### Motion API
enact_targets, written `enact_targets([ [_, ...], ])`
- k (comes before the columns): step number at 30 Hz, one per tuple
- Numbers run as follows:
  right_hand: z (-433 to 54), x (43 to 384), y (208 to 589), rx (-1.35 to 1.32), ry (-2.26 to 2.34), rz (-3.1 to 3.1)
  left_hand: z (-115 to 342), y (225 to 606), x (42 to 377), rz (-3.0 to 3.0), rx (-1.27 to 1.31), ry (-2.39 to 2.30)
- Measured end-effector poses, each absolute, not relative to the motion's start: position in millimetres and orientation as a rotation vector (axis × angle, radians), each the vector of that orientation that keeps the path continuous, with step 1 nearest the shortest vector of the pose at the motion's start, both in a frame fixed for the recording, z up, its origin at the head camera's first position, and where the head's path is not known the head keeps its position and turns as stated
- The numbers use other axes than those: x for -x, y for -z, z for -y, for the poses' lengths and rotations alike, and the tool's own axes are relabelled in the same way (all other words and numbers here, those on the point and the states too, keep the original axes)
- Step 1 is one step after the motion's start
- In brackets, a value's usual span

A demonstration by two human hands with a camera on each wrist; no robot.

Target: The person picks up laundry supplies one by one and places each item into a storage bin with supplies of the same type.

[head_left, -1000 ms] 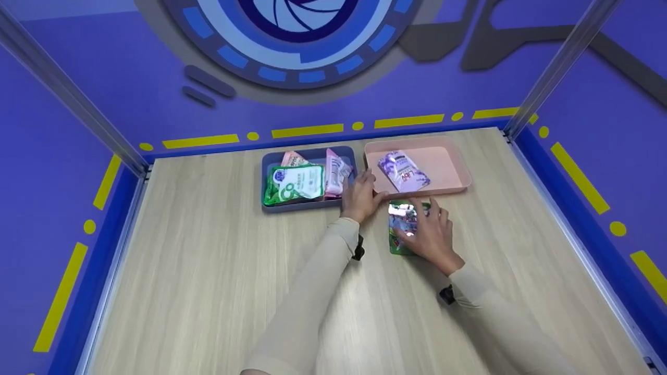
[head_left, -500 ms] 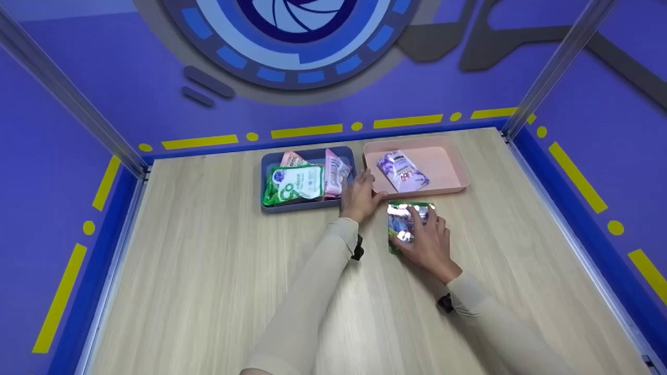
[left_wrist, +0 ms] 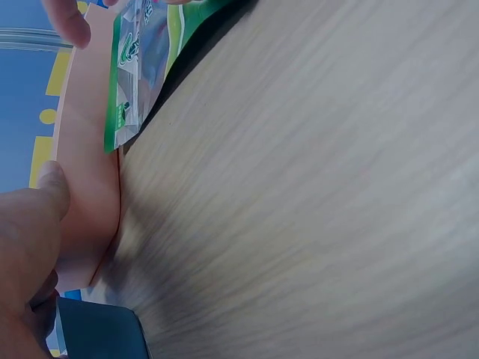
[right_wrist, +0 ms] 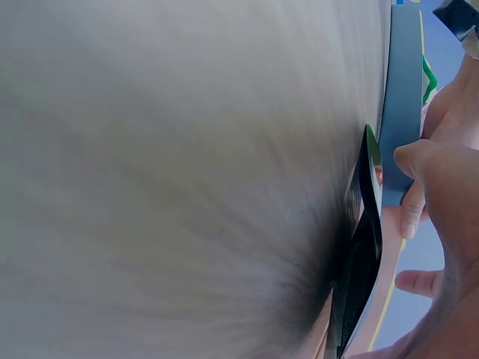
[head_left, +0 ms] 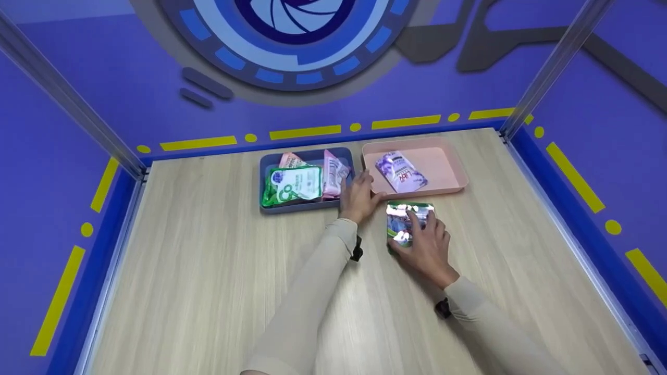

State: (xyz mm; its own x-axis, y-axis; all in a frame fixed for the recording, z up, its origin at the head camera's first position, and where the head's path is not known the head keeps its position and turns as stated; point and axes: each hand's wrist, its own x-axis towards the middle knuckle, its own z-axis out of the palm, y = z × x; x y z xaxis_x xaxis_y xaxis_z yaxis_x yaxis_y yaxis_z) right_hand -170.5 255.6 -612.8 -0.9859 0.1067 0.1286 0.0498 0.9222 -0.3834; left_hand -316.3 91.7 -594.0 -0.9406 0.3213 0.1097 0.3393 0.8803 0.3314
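In the head view, my left hand (head_left: 357, 198) rests where the blue-grey tray (head_left: 292, 209) and the pink tray (head_left: 448, 166) meet. Its thumb reaches the pink tray's front rim. My right hand (head_left: 430, 247) is spread over a glossy green pouch (head_left: 398, 224) that lies on the table in front of the pink tray. The thumb is by the pouch's left edge, the index and middle fingers above its upper part. From the right wrist, the pouch (right_wrist: 367, 247) shows a bowed, dark near side, with thumb and index finger apart from its surface.
The blue-grey tray holds a green-and-white pouch (head_left: 299, 182), a pink pouch (head_left: 333, 174) and a peach packet (head_left: 293, 159). Inside the pink tray lies a purple Liby pouch (head_left: 401, 172). A wooden table (head_left: 219, 281) carries both trays; a blue wall (head_left: 250, 117) stands behind them.
My right hand has shifted slightly left and down; its thumb has moved from over the pouch to its left edge. More of the pouch's right side now shows. The left hand stays put.
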Motion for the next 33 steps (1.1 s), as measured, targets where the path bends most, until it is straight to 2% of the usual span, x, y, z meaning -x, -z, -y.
enact_targets([
  [20, -254.8, 164.9, 617.4, 0.129, -0.517, 3.013, -93.2, 595.7, 317.0, 3.045, 0.520, 0.493],
  [33, -257.8, 164.8, 602.1, 0.218, -0.492, 3.133, -91.2, 592.2, 315.9, 3.030, 0.527, 0.523],
])
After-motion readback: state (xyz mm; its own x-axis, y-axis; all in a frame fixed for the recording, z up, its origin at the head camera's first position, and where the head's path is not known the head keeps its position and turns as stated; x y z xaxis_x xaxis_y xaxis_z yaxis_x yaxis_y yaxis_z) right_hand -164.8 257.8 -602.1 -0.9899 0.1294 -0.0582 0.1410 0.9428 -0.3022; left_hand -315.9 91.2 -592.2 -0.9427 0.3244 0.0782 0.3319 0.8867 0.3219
